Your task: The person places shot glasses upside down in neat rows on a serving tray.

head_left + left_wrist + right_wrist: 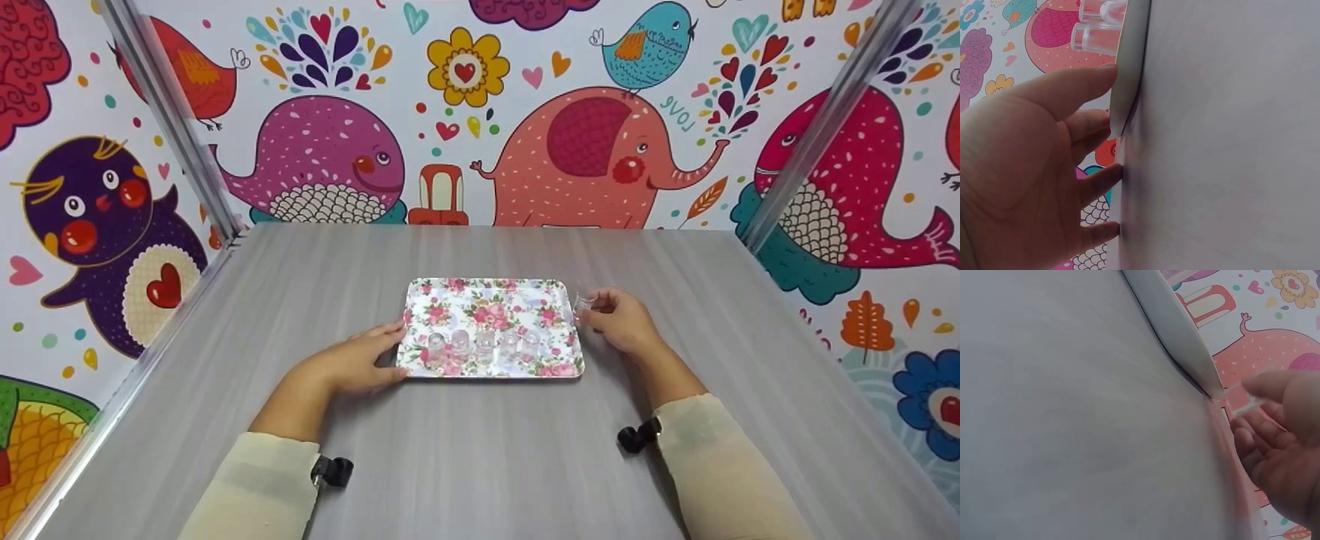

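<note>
A white tray [517,300] with pink flowers lies on the table. Several small clear cups [485,343] stand in a row along its near side, and in the left wrist view two cups [1095,38] show above the rim. At the tray's left end is my left hand [360,361], fingers spread and fairly straight. Its thumb [1092,79] and nearest fingers touch the rim, while the other fingertips reach the tabletop. Just off the right end, my right hand [619,321] pinches another clear cup [583,301] between thumb and fingers, next to the tray's edge.
The grey wood-grain table [480,450] surrounds the tray. Behind it rises a wall [450,150] printed with cartoon animals. Metal posts [180,112] stand at both back corners.
</note>
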The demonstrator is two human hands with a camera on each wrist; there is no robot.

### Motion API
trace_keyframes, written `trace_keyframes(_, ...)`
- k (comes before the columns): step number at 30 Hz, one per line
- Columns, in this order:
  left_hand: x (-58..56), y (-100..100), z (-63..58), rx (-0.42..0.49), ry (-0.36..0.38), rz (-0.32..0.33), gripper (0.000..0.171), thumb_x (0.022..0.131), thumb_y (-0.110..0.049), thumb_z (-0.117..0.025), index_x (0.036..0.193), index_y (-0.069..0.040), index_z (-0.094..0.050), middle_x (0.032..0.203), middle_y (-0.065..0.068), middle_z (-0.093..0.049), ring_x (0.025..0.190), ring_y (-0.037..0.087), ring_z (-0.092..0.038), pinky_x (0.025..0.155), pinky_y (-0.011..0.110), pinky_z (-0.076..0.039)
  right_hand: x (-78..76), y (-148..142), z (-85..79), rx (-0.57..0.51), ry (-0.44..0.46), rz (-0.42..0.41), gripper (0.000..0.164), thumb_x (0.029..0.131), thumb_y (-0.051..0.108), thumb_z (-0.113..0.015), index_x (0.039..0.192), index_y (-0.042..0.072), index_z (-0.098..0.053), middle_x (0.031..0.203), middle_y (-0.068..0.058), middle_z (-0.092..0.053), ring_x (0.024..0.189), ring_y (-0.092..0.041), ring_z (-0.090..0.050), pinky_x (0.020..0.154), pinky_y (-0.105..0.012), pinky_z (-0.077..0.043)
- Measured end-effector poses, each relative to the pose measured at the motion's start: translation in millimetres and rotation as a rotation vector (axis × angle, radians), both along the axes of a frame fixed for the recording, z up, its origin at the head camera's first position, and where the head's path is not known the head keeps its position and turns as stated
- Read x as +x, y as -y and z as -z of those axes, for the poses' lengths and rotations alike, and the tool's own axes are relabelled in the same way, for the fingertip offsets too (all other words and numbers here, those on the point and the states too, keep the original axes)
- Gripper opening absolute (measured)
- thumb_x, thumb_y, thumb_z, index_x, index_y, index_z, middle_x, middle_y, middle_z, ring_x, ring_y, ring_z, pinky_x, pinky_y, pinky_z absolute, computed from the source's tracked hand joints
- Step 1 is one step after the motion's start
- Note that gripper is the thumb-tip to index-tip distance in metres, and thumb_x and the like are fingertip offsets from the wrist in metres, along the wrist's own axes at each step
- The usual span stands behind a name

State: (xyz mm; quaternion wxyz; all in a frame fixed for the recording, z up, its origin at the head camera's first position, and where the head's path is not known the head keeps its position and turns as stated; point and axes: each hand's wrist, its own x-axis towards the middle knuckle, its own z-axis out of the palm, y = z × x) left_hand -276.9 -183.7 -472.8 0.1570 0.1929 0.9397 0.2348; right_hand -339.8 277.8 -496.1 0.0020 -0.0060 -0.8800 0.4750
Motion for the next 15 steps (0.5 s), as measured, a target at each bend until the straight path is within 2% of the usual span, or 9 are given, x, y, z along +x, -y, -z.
trace_keyframes(5,0.5,0.0,-0.2,-0.007,-0.001,-0.004,0.082,0.103,-0.046,-0.068,0.169,-0.013,-0.034,0.180,0.003,-0.026,0.166,0.043,-0.022,0.133,0.068,-0.020,6.0,6.7,-14.6,-0.063,0.015,-0.019,0.039,0.096,0.031,-0.081,0.126,0.011,-0.066,0.116,-0.008,-0.070,0.102,-0.022,-0.065,0.087,-0.030,-0.062)
trace_keyframes(7,0.2,0.3,-0.2,-0.008,-0.003,-0.002,0.082,0.103,-0.046,-0.068,0.169,-0.012,-0.033,0.180,0.004,-0.025,0.166,0.043,-0.022,0.133,0.067,-0.020,9.8,11.4,-21.4,-0.120,0.006,-0.039,0.037,0.097,0.029,-0.079,0.126,0.010,-0.064,0.117,-0.008,-0.072,0.108,-0.029,-0.067,0.093,-0.034,-0.063)
trace_keyframes(9,-0.6,0.5,0.3,-0.005,-0.003,0.003,0.082,0.103,-0.045,-0.068,0.169,-0.011,-0.033,0.180,0.006,-0.025,0.166,0.043,-0.022,0.133,0.066,-0.020,13.2,15.5,-27.5,-0.171,-0.010,-0.065,0.035,0.099,0.027,-0.078,0.126,0.010,-0.063,0.116,-0.007,-0.074,0.113,-0.035,-0.069,0.095,-0.032,-0.063)
trace_keyframes(12,-1.2,0.8,0.7,-0.003,-0.004,0.008,0.081,0.103,-0.044,-0.068,0.169,-0.010,-0.033,0.180,0.007,-0.026,0.165,0.043,-0.023,0.134,0.065,-0.021,17.7,21.4,-33.4,-0.243,-0.047,-0.113,0.030,0.100,0.020,-0.076,0.125,0.009,-0.063,0.108,-0.004,-0.075,0.111,-0.040,-0.070,0.094,-0.034,-0.065)
trace_keyframes(15,-1.2,0.7,1.1,-0.002,-0.006,0.007,0.081,0.103,-0.044,-0.068,0.169,-0.010,-0.033,0.180,0.007,-0.026,0.165,0.043,-0.023,0.134,0.065,-0.021,19.6,24.0,-36.3,-0.264,-0.076,-0.150,0.029,0.100,0.018,-0.076,0.125,0.010,-0.064,0.104,-0.002,-0.074,0.105,-0.035,-0.070,0.091,-0.034,-0.066)
